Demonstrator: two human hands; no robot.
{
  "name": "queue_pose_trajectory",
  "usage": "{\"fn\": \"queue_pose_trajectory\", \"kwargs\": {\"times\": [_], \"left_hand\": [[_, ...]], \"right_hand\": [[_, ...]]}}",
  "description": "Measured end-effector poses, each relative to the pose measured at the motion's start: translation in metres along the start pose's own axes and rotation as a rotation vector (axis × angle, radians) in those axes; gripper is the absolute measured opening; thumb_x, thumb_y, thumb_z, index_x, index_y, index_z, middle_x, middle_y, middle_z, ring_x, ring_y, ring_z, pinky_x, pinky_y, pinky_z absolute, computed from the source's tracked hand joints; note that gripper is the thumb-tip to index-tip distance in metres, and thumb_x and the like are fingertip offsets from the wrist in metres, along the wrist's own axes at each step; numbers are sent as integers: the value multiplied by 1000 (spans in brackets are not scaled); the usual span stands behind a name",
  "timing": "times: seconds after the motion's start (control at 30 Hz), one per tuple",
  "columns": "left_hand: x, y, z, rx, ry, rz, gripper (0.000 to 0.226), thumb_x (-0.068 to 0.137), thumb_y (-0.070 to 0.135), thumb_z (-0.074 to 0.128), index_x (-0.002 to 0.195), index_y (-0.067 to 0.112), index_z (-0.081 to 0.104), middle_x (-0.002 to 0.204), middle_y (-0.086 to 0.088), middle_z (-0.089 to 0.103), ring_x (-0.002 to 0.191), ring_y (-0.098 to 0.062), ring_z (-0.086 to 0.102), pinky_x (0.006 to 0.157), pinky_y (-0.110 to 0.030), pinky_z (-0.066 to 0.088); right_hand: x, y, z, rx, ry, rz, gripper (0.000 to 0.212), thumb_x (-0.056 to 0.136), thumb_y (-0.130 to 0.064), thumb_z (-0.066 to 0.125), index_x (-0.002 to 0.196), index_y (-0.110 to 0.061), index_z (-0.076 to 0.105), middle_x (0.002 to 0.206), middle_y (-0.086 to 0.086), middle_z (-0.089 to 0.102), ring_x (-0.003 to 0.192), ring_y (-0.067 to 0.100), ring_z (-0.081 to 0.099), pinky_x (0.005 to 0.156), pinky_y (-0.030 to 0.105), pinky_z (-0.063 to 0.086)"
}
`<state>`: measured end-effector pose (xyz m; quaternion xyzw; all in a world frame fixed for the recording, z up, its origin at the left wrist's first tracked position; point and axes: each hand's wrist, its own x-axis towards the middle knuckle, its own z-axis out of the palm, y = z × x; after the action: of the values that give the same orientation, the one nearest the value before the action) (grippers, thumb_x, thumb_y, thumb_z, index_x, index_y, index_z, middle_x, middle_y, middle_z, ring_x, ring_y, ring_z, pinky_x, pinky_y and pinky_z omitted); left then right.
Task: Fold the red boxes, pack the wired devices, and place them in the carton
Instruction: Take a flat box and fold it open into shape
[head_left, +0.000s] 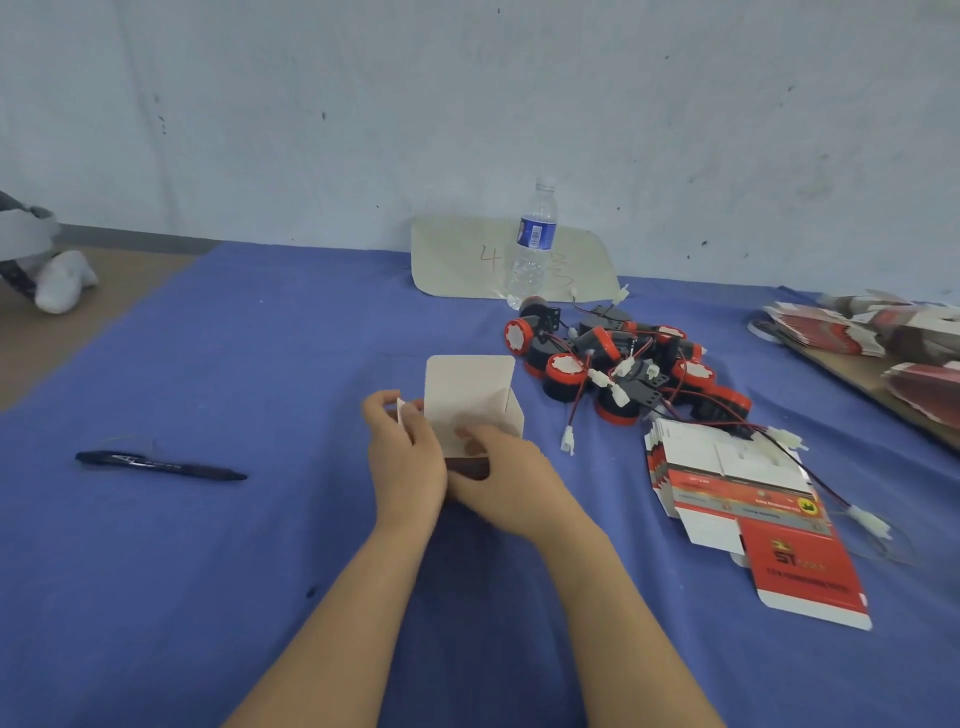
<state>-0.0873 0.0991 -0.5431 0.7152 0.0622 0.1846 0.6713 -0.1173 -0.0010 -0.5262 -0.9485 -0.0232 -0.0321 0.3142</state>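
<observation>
— What is being held at the middle of the blue cloth (260, 571)?

— A half-formed red box (470, 410) is gripped by both hands. Its white inner side is turned toward the camera, and its top lid flap is stood upright. A dark red outer face is glimpsed low down, between the hands.

— How are the fingers placed?

— The left hand (408, 457) is curled against the box's left side, with a small white side flap pinched between thumb and fingertips. The right hand (501, 480) is laid over the lower front, its fingers bent and pressed on the card (the thumb is hidden, so how far it wraps cannot be told).

— And the wired devices?

— A pile of black-and-red wired devices (618, 358) is heaped just right of the box, beyond the hands. Red and black leads with white plugs are trailed out of it, one white plug (568, 441) being left on the cloth near the right hand.

— Are more boxes seen?

— A stack of flat red-and-white box blanks (748, 499) is laid to the right, near the pile, with one lead draped across it. Further blanks (852, 327) are spread on a brown board at the far right edge.

— Anything else?

— A clear water bottle (532, 244) is stood upright behind the pile, in front of a pale card (457, 260) marked in handwriting. A dark pen (161, 466) is left well to the left.
</observation>
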Motion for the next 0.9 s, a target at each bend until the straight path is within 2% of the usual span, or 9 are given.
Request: {"fn": "queue_pose_trajectory", "kwargs": {"times": [0.07, 0.2, 0.3, 0.4, 0.47, 0.63, 0.73, 0.83, 0.9], "left_hand": [[2, -1, -2, 5, 4, -18, 13, 99, 11, 37, 107, 21, 37, 100, 4, 60, 79, -8, 56, 64, -20, 43], [3, -4, -3, 52, -3, -56, 20, 96, 6, 39, 108, 23, 41, 105, -2, 63, 89, -20, 55, 68, -26, 39], [1, -4, -2, 91, -10, 1, 22, 96, 6, 39, 107, 25, 43, 100, 3, 63, 79, -7, 54, 57, -12, 37], [0, -4, -2, 96, -28, 25, 20, 96, 7, 40, 102, 24, 49, 96, 7, 60, 77, 2, 52, 54, -5, 37], [1, -4, -3, 76, -31, 23, 19, 96, 8, 40, 100, 24, 50, 95, 9, 61, 78, 3, 52, 54, -4, 37], [2, -1, -2, 43, -53, 15, 21, 95, 7, 40, 103, 22, 53, 97, 9, 63, 83, -4, 55, 52, -4, 38], [2, -1, -4, 110, -57, -2, 23, 97, 9, 39, 109, 19, 56, 106, 2, 63, 89, -15, 55, 62, -15, 41], [1, -6, -5, 492, -146, 71, 35, 102, 20, 30, 125, 11, 55, 134, -11, 53, 119, -26, 48, 95, -35, 42], [-2, -9, -2, 739, -247, 82, 53, 102, 39, 18, 137, 11, 45, 156, -14, 23, 144, -28, 19, 117, -46, 14]], "right_hand": [[0, 2, -2, 221, 41, 2, 57, 86, -42, 61, 137, -28, 41, 125, -7, 58, 104, 14, 60, 80, 26, 50], [7, 2, -11, 836, 217, 106, 46, 94, -23, 46, 135, -36, 29, 95, -5, 72, 43, 11, 48, 42, 19, 41], [7, 11, -23, 1145, 278, 259, 29, 101, -23, 37, 129, -21, 35, 80, 5, 75, 37, 11, 40, 41, 20, 37], [5, 16, -20, 642, 337, 298, 33, 101, -29, 36, 82, -11, 56, 56, -1, 66, 40, 10, 37, 45, 22, 33], [6, 22, -18, 406, 433, 305, 51, 100, -35, 40, 54, -13, 36, 44, -1, 37, 47, 15, 26, 47, 27, 21], [8, 32, -20, 484, 548, 335, 7, 97, -21, 49, 92, -20, 53, 70, -10, 52, 62, 8, 46, 52, 24, 34], [8, 29, -14, 369, 554, 281, 30, 97, -11, 43, 123, -19, 53, 107, 0, 58, 80, 13, 50, 66, 27, 38], [9, 28, -6, 170, 489, 259, 30, 96, -14, 41, 93, -10, 70, 96, 7, 62, 75, 19, 50, 62, 32, 39], [9, 27, -4, 183, 442, 220, 43, 97, -28, 44, 59, -13, 56, 60, 3, 53, 57, 19, 44, 52, 33, 36]]}}
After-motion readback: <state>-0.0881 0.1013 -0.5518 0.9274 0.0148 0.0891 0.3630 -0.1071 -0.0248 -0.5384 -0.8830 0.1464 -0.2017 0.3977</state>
